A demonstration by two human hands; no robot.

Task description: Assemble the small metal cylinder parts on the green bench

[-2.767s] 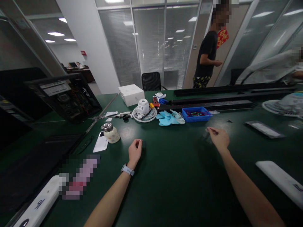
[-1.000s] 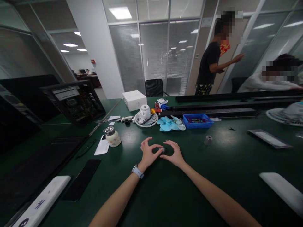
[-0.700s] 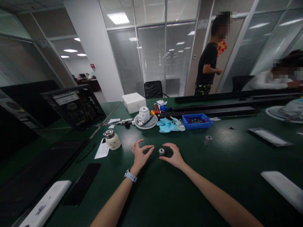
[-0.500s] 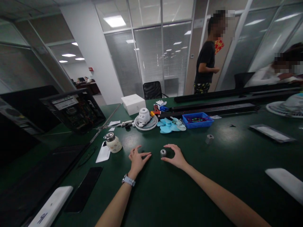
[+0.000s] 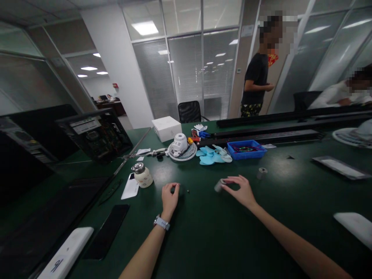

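Note:
My right hand (image 5: 241, 191) pinches a small grey metal cylinder (image 5: 218, 185) just above the green table (image 5: 203, 232). Loosely curled, my left hand (image 5: 169, 197) rests on the table with its fingers drawn in; whether it holds anything is hidden. A tiny dark speck (image 5: 188, 190) lies on the table between my hands. A second small metal cylinder (image 5: 262, 173) stands to the right of my right hand.
A small cream jar (image 5: 142, 175) and a white card (image 5: 130, 188) sit left of my left hand. Farther back lie a white fan part (image 5: 182, 147), light blue fan blades (image 5: 214, 154), a blue tray (image 5: 246, 149) and a white box (image 5: 166, 128). Two people are beyond the table.
My right hand has closed on the small cylinder and carried it to the right. My left hand has drawn its fingers in and stayed put.

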